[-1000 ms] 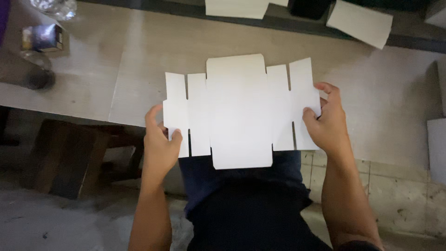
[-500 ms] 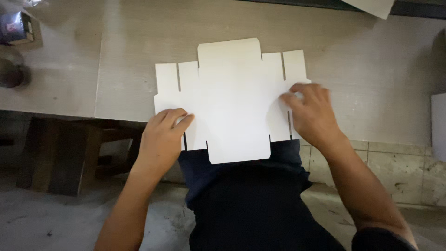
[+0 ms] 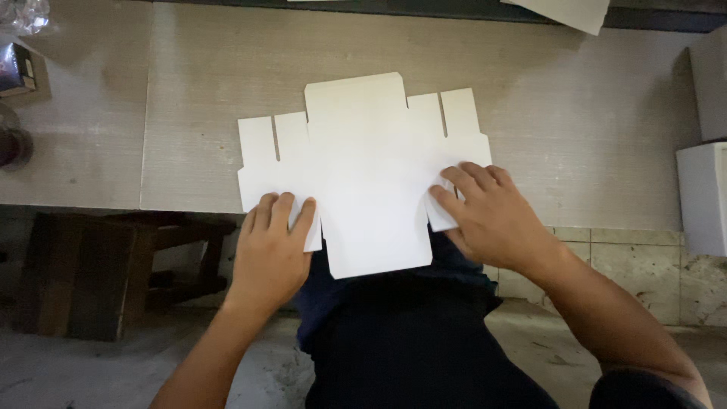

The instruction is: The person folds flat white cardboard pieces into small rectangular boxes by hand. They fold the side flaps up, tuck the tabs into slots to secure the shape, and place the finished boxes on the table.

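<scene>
**Both hands flat on unfolded white box blank at table edge**

Left forearm comes up from bottom centre-left, angled slightly right. Left hand [image 3: 271, 246] palm down, fingers together and extended, pressing the lower left flap of the cardboard blank [image 3: 363, 163]. Not clamped on anything, just flat contact; fingertips land on the flap, heel of the hand hangs past the table edge.

Right forearm enters from bottom right, angled up and left. Right hand [image 3: 488, 216] palm down, fingers slightly spread and a bit curled, on the lower right flap. That flap's corner looks lifted or bent under the fingertips; can't tell if the thumb is under it. No closed grip visible.

Blank lies flat on the pale wooden table [image 3: 189, 98], roughly centred. Tall middle panel, notched side flaps on both sides. Its bottom end overhangs the near edge of the table, above the person's dark-clothed lap.

Containers: a small open box [image 3: 19, 72] sits at the far left of the table, with something dark inside, too small to identify. White boxes [image 3: 704, 197] stand at the right edge, closed faces only, contents not visible. Another white sheet [image 3: 564, 11] at the top right, well apart from the hands.
</scene>
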